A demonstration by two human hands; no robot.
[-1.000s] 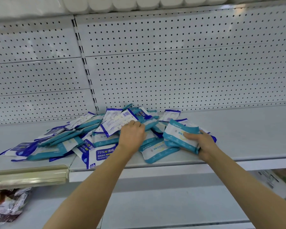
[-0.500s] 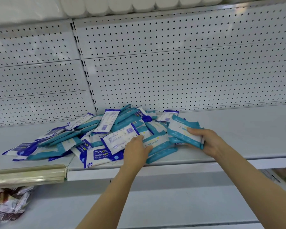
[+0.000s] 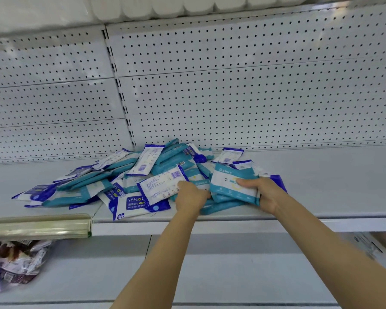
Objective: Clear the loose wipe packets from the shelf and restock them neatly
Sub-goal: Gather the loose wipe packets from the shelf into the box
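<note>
Pegboard [image 3: 254,90] is backing the bay; white shelf [image 3: 332,181] is running across the frame, bare to the right of the hands. A lower shelf [image 3: 210,275] is showing beneath, with a dark bag [image 3: 16,262] lying at its left end.

Pile [image 3: 125,179] of wipe packets is sprawling over the left-centre of the shelf, packets overlapping at all angles, some face-down with barcodes up, several lying close to the front edge.

Stack [image 3: 233,186] of teal packets is sitting at the pile's right end, gripped by the right hand [image 3: 264,195]: thumb over the top face, remaining fingers curled under and round its right end. The stack's bottom edge is resting on or just above the shelf; cannot tell which.

Left hand [image 3: 191,195] is pinching one white packet [image 3: 163,186], barcode side up, fingers curled on its right edge, just beside the stack.

Judgement: gathering stage, most of the pile not yet collected.

Risks:
- Film packets are looking slick; a growing one-handed stack could fan out and slide apart.
- Dragging the white packet across could be nudging the front-edge packets off onto the lower shelf.
- Mixed faces and two designs could be producing an uneven, leaning stack at restock.
</note>
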